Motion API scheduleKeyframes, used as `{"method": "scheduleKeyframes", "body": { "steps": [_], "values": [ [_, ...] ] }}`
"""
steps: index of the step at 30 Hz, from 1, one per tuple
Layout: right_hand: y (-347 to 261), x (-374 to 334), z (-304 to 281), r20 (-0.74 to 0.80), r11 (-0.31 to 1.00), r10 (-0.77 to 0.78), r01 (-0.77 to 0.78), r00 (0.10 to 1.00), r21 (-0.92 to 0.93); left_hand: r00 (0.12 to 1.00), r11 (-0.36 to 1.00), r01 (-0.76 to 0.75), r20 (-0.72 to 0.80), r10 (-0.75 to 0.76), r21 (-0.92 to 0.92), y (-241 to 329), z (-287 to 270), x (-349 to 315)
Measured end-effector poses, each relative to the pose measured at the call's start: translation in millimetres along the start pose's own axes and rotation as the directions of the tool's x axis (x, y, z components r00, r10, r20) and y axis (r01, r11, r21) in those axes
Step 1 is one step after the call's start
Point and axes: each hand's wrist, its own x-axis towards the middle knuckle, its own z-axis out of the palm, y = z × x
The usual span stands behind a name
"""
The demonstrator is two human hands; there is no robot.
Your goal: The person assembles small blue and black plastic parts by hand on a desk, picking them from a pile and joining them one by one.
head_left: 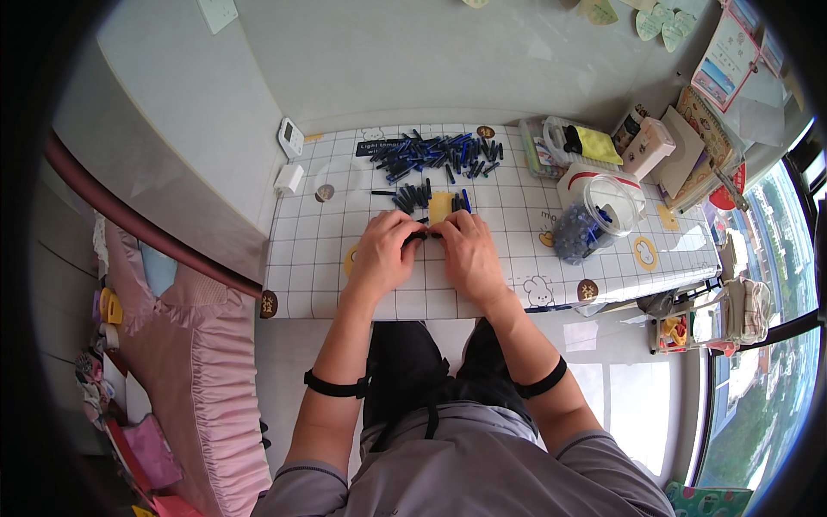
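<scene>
Close to the near side of the table, my left hand (383, 254) is closed with its fingertips pinched round a short black tube, partly hidden by the fingers. Beside it, my right hand (469, 254) is also closed, a small dark piece at its fingertips; its kind is too small to make out. The two sets of fingertips nearly meet. Just beyond them lie a yellow square (440, 206), a row of short dark tubes (412, 197) on its left and a few blue and black ones (465, 201) on its right. Farther back spreads a pile of similar blue and black tubes (422, 155).
A clear round jar (594, 224) with blue pieces stands at the right. Behind it are a plastic box (541, 155), a yellow-and-black bundle (594, 145) and a pink box (646, 148). A white timer (290, 138) and a white cube (289, 178) sit at the left edge.
</scene>
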Motion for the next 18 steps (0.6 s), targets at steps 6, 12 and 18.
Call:
{"method": "scheduleKeyframes", "body": {
  "steps": [6, 12, 18],
  "values": [
    [-1.1, -0.1, -1.0, -0.015, 1.000, 0.013, -0.012, 1.000, 0.015, 0.999, 0.998, 0.019, 0.029, -0.017, -0.062, 2.0, -1.3, -0.1],
    [0.4, -1.0, -2.7, -0.022, 0.999, 0.028, -0.027, 0.999, 0.023, 0.999, 0.999, 0.039, -0.026, -0.038, 0.035, 2.8, -1.3, -0.4],
    [-1.9, 0.9, -4.7, -0.076, 1.000, 0.020, -0.018, 0.997, 0.018, 0.996, 0.992, 0.031, -0.084, -0.021, 0.120, 3.1, -1.8, -1.5]
  ]
}}
